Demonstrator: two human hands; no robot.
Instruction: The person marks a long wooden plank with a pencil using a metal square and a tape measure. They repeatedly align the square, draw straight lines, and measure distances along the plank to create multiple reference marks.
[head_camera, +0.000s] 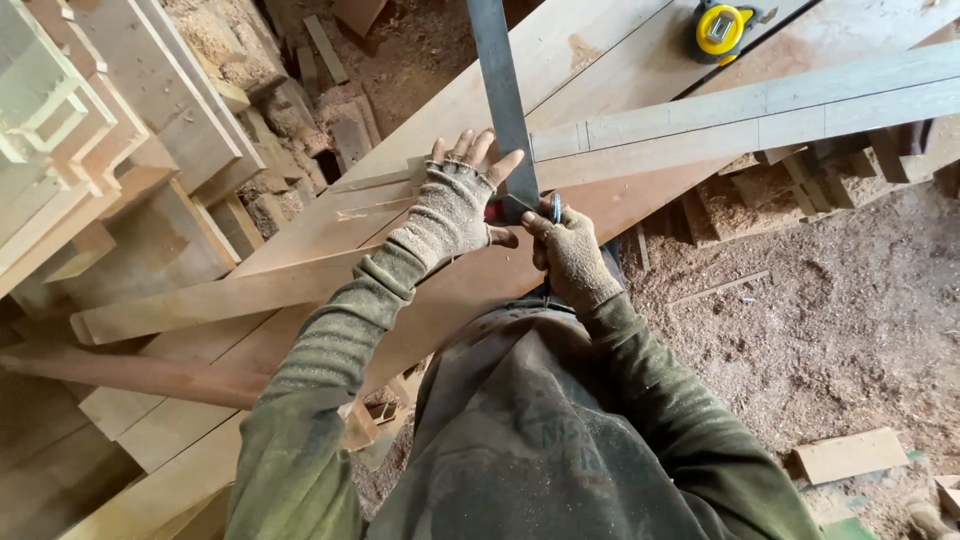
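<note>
Steel square blade (503, 100), dark and flat, lies across the wide reddish plank (610, 215) and runs from the hands up out of the top edge of the view. Left hand (455, 205), in a fingerless knit glove, presses flat on the plank with fingers spread, its fingertips touching the blade's left edge. Right hand (568, 255), gloved likewise, is closed on the blade's near end, where a small red and metal part shows between the two hands (what that part is cannot be told). Both hands sit close together, almost touching. Plank count: one wide reddish plank under the hands, one paler board (560, 50) alongside it, and one pale grooved strip (760, 110) crossing both at a slant, its left end against the blade's right edge. One yellow tape measure (720, 28) rests on the paler board, well apart from the hands. Open room lies right of the plank's edge, over the sawdust floor (850, 330), where one short offcut (848, 455) lies. Left of the plank, stacked timber (150, 130) crowds close. No containers are in view.
</note>
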